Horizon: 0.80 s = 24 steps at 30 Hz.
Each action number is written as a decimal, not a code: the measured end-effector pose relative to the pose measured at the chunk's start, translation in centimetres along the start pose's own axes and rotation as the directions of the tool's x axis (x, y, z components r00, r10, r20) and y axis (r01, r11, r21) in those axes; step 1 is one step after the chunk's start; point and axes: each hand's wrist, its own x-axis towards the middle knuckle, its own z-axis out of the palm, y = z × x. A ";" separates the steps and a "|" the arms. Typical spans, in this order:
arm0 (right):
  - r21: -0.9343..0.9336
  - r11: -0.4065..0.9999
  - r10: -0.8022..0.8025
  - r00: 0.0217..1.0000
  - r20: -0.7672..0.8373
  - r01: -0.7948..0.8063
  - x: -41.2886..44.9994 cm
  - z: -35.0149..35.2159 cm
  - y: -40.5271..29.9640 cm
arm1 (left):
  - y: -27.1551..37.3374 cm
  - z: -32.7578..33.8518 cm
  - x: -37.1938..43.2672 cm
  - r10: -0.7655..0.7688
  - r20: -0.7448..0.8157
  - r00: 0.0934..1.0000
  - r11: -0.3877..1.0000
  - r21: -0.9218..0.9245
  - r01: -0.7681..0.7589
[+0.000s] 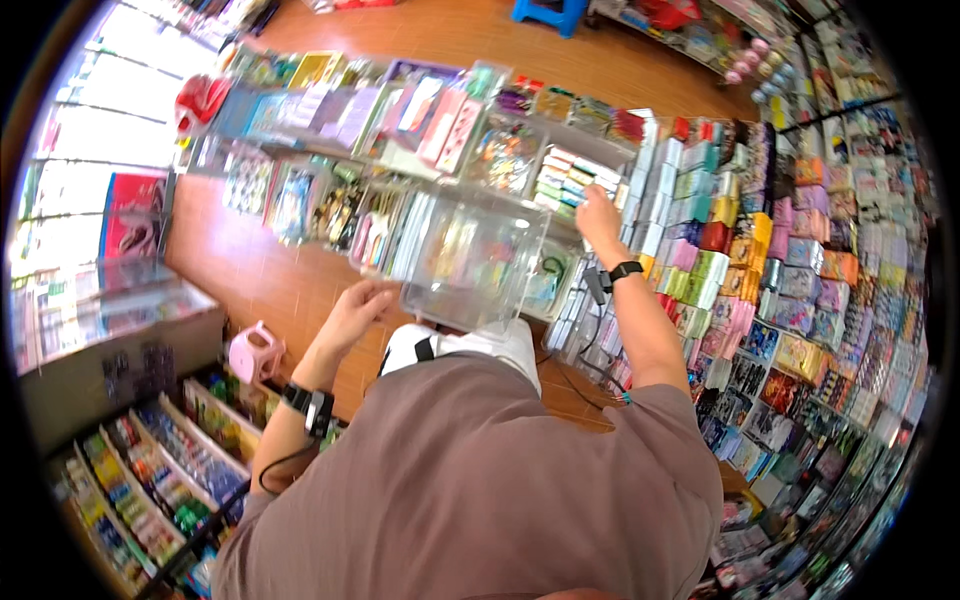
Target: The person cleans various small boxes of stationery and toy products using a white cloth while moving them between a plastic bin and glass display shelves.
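Note:
My right hand (600,217) reaches to the near right corner of a clear plastic bin holding rows of small colourful packets (574,180). Its fingers point down at the packets; whether they grip one cannot be told. My left hand (364,311) hangs beside the left edge of a clear plastic container (465,300), fingers curled, with nothing visible in it. That container stands in front of my body, its contents blurred behind the clear plastic. Just left of the packets is another clear bin with orange and white small items (506,154).
Stacked coloured packs (697,217) fill the display on the right. A pink plastic stool (257,352) stands on the floor at the left, near a divided display of small goods (150,480). Cables (592,337) hang by my right arm. A blue stool (551,13) is at the top.

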 end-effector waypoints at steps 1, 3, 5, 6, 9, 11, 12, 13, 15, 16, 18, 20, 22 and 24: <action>-0.001 1.000 0.005 1.000 -0.005 -0.005 0.0 -0.7 -0.3 | 0.2 0.0 -0.2 0.026 -0.006 1.000 1.000 -0.007 -0.026; 0.119 0.993 -0.012 0.997 -0.072 0.021 -0.9 -1.0 -0.2 | 0.1 -0.3 -0.2 0.040 -0.025 0.999 0.999 -0.022 -0.041; 0.149 0.989 -0.011 0.998 -0.058 0.020 -2.6 -1.0 -0.8 | -0.4 -0.6 -0.3 0.034 -0.040 0.999 0.999 -0.008 -0.034; 0.286 0.951 0.094 0.992 0.087 -0.115 -3.7 -1.0 -1.2 | -0.6 -0.8 -0.3 0.026 -0.048 0.998 1.000 -0.014 -0.027; 0.566 0.742 0.158 0.914 0.373 -0.359 -7.4 -0.6 -2.4 | -1.1 -1.4 -0.2 0.024 -0.044 0.999 0.996 -0.082 -0.027; 0.618 0.605 0.160 0.837 0.523 -0.502 -10.1 -0.2 -4.3 | -1.1 -1.9 -0.1 0.039 -0.033 0.999 0.993 -0.110 -0.043; 0.606 0.583 0.149 0.804 0.575 -0.541 -11.2 -0.1 -5.2 | -1.1 -2.2 0.0 0.050 -0.022 0.999 0.989 -0.135 -0.052; 0.594 0.604 0.127 0.801 0.585 -0.530 -12.1 0.9 -5.4 | -1.3 -2.5 0.2 0.060 -0.019 0.998 0.988 -0.140 -0.062; 0.519 0.701 0.122 0.800 0.588 -0.488 -13.0 1.2 -7.0 | -1.8 -3.3 0.6 0.088 0.018 0.996 0.968 -0.236 -0.081; 0.438 0.781 0.119 0.794 0.597 -0.445 -13.5 1.5 -7.9 | -1.9 -3.6 0.5 0.099 0.013 0.995 0.965 -0.244 -0.093; 0.494 0.751 0.123 0.828 0.547 -0.437 -14.6 1.6 -9.7 | -1.8 -4.6 -0.1 0.146 0.030 0.989 0.971 -0.198 -0.137; 0.303 0.896 0.164 0.877 0.451 -0.323 -15.2 3.0 -9.5 | -3.3 -6.1 -1.2 0.181 0.036 0.983 0.961 -0.218 -0.169; 0.324 0.858 0.231 0.862 0.451 -0.399 -15.5 3.4 -10.3 | -5.3 -8.0 -2.1 0.201 0.040 0.979 0.948 -0.258 -0.184; 0.355 0.871 0.247 0.927 0.282 -0.341 -16.6 5.4 -8.0 | -7.2 -10.1 -3.7 0.201 0.038 0.979 0.940 -0.287 -0.182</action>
